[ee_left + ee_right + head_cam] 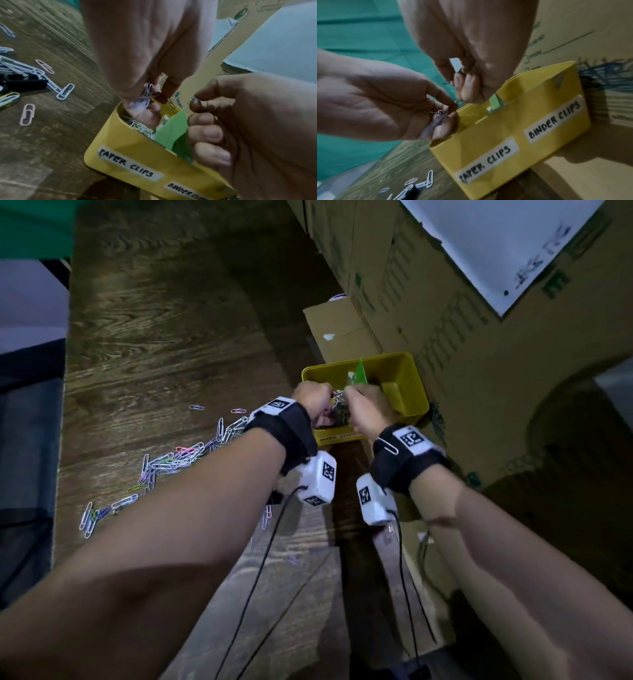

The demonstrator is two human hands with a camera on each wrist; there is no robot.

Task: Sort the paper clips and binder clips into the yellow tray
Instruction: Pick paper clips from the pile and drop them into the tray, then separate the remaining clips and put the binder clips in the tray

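Yellow plastic tray (407,392) sits at the table's right edge against the cardboard boxes (445,313), w/ a green paper divider (171,129) standing inside & taped labels "PAPER CLIPS" (488,161) & "BINDER CLIPS" (554,120) on its front wall. White paper clips (142,128) lie in the left compartment. Left hand (145,54) is over that compartment, fingers curled round a small bunch of purple-white paper clips (145,94). Right hand (471,47) is just beside it over the tray, fingers curled together; can't tell what it holds. Loose pastel paper clips (164,463) are spread across the dark wood-grain table (154,320) to the left, a black binder clip (22,82) among them.
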